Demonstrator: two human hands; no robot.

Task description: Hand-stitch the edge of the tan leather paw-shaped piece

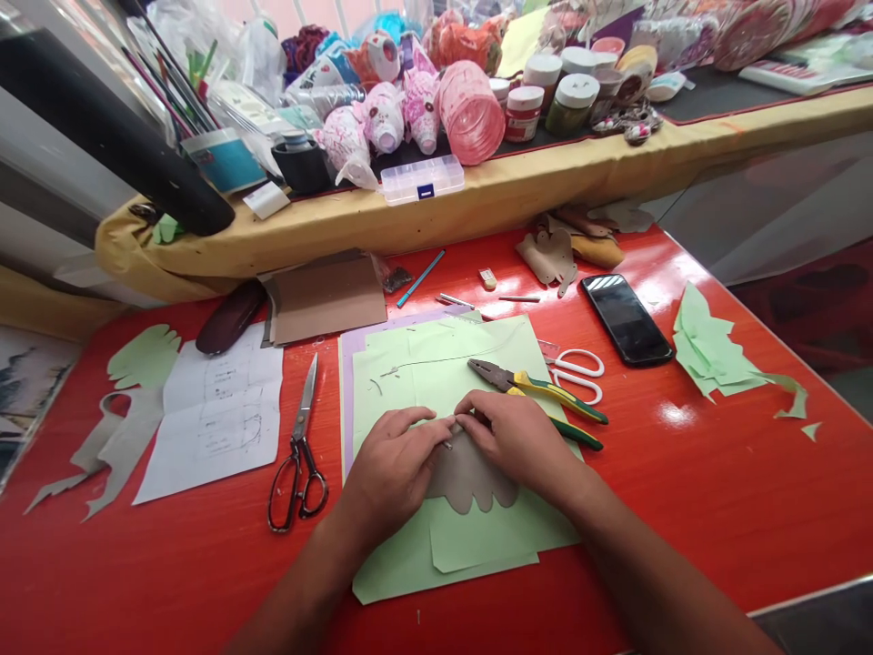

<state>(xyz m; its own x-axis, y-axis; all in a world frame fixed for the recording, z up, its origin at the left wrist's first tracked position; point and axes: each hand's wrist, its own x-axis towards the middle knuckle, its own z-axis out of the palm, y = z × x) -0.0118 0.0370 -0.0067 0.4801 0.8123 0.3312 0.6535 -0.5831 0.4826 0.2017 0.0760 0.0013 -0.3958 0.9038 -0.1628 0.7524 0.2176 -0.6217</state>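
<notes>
Scalloped grey piece point(477, 478): lying over green paper point(388, 564), its upper edge sitting between your two hands. Left hand point(402, 450): you are bending the fingers inward, thumb holding the piece's upper left. Right hand point(501, 428): you are pinching that edge, thumb and forefinger nearly meeting; the exact contact is hiding behind your knuckles. Black-handled scissors point(300, 446), grey offcut point(133, 437): resting leftward; outline cutting is seemingly standing finished. Pliers point(538, 386): lying beside your right hand. Edge work is apparently proceeding; what is remaining, you cannot tell.
</notes>
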